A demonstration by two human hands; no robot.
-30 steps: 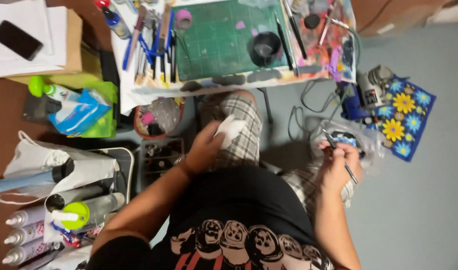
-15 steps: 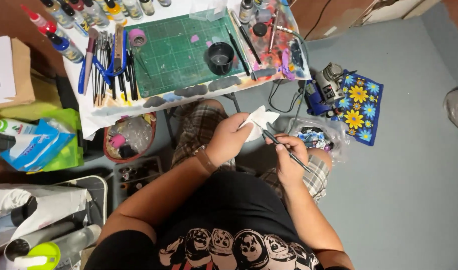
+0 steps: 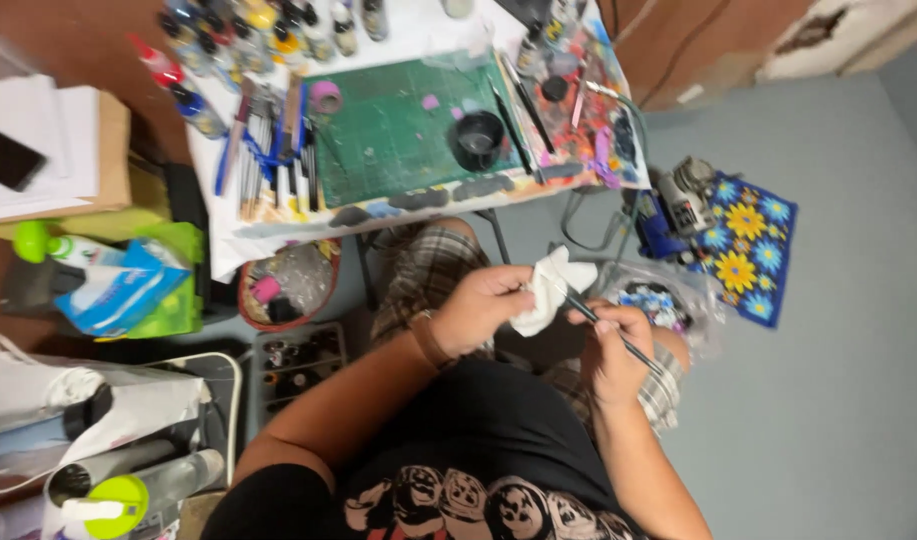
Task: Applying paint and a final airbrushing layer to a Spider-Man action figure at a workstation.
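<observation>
My left hand holds a crumpled white tissue over my lap. My right hand grips a thin dark paintbrush, and the brush's tip goes into the tissue. Both hands meet just below the edge of a small work table. On that table lies a green cutting mat with a black cup on it.
Brushes and pens lie left of the mat, paint bottles along the table's far side. On the floor are a clear bag, a flowered blue pouch, a round red-rimmed tub, a green bin and white bags.
My right hand came up from the clear bag on the floor with the brush and met the left hand. The brush tip now rests in the tissue. The view shifted slightly.
</observation>
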